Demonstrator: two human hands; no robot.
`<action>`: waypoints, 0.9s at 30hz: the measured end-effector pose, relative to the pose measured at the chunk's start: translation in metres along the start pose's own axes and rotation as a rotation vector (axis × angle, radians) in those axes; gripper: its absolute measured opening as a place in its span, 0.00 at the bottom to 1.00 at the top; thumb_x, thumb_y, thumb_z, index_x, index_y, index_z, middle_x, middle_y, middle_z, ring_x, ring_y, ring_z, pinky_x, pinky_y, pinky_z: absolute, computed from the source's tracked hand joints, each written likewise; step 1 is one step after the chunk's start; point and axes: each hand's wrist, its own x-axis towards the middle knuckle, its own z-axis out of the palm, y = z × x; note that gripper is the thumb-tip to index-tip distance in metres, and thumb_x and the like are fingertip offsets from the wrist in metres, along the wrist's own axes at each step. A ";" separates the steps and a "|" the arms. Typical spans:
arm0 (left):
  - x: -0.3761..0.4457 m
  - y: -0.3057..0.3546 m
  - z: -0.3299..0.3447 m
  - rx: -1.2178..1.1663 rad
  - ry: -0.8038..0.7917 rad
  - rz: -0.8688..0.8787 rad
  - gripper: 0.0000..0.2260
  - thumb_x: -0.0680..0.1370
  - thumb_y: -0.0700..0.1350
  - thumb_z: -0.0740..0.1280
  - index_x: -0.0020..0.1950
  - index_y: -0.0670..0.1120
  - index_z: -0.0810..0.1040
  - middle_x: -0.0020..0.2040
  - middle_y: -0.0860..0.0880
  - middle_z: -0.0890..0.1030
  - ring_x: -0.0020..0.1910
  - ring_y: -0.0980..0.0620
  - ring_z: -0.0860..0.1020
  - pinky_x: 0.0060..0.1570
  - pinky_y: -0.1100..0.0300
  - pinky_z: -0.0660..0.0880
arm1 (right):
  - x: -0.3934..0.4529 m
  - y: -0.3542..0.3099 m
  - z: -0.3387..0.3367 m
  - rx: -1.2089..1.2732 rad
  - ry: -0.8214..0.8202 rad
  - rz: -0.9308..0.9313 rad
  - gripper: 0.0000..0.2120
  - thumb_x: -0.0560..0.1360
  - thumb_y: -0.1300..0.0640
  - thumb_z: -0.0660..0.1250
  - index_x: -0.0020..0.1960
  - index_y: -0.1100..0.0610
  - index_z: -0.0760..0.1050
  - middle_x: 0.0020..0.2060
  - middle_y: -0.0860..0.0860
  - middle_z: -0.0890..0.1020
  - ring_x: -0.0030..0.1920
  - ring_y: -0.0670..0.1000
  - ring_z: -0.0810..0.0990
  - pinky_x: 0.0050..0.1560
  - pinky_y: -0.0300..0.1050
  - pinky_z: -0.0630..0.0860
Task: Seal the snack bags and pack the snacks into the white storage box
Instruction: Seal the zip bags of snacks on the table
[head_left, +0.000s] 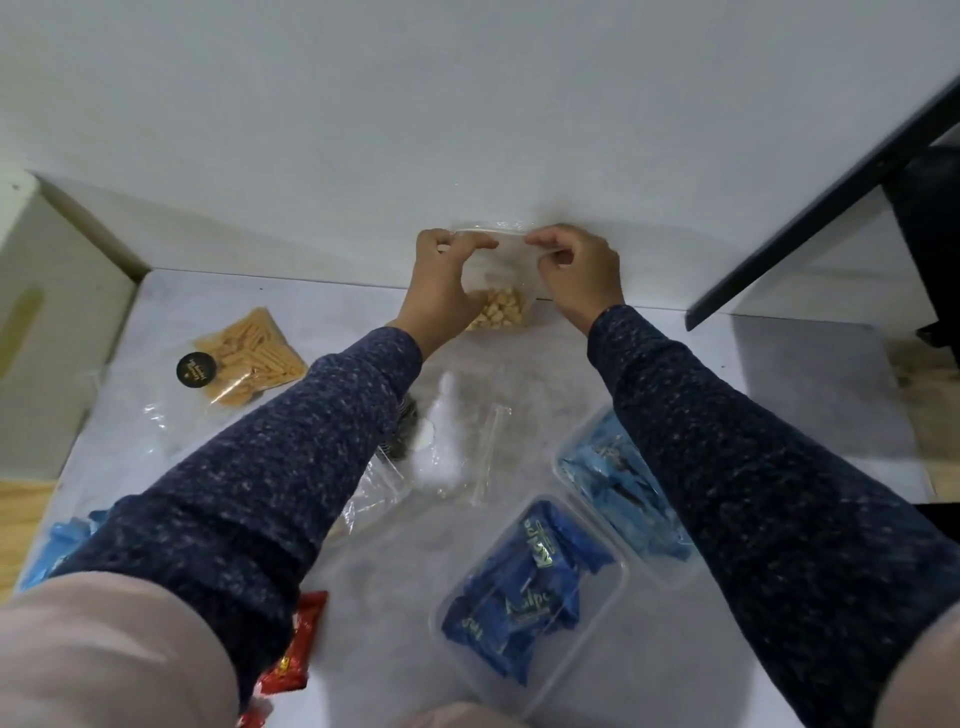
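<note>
Two hands pinch the bag's (498, 291) top at the tabletop's (779, 374) far edge: left hand (441, 280) and right hand (579, 270) closed on the strip. You should press along it fully, nuts kept low.

Stick-snack bag (249, 358) lies left of two side-by-side tubs (530, 587).

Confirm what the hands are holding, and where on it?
Both the left hand and right hand pinch the top edge of a clear snack bag, one at each end of its zip strip. Pale snack pieces sit at its bottom.
</note>
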 end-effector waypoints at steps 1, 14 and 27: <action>-0.003 0.001 -0.004 0.003 -0.008 -0.012 0.23 0.72 0.35 0.70 0.65 0.49 0.74 0.65 0.41 0.63 0.62 0.49 0.67 0.60 0.64 0.70 | -0.004 -0.002 -0.002 -0.019 0.023 0.004 0.16 0.74 0.67 0.60 0.55 0.56 0.80 0.55 0.51 0.81 0.51 0.47 0.78 0.49 0.27 0.70; -0.086 -0.070 -0.110 0.185 -0.018 -0.213 0.23 0.75 0.45 0.68 0.69 0.49 0.69 0.73 0.42 0.57 0.72 0.43 0.62 0.68 0.53 0.65 | -0.084 -0.082 0.057 -0.138 -0.175 0.051 0.23 0.73 0.59 0.65 0.68 0.53 0.71 0.66 0.53 0.74 0.64 0.53 0.74 0.65 0.45 0.71; -0.182 -0.191 -0.214 0.259 -0.006 -0.479 0.22 0.76 0.48 0.65 0.70 0.54 0.67 0.76 0.39 0.49 0.76 0.39 0.51 0.73 0.48 0.57 | -0.163 -0.137 0.241 -0.507 -0.599 -0.218 0.34 0.71 0.55 0.70 0.74 0.50 0.61 0.75 0.53 0.57 0.75 0.55 0.54 0.73 0.52 0.58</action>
